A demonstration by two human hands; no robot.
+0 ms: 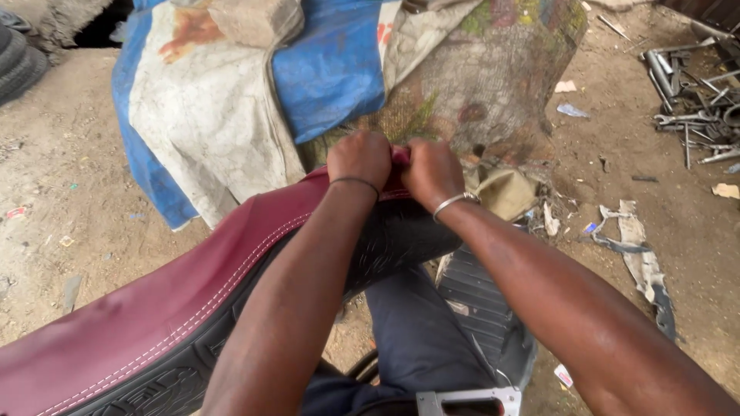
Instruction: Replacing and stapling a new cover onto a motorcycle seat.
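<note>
Risk noted: maroon seat cover (154, 300) likely to slip back or pucker along the white stitching if pull at the nose goes uneven; tearing at the edge possible under hard strain. Seat resting across the lap, nose pointing toward the blue and white tarpaulin (231, 100). Left hand (359, 158) and right hand (432, 173) side by side at the nose, both fisted tight, pinching the cover's edge. Scattered metal tools (694, 108) well apart on the dirt.
</note>
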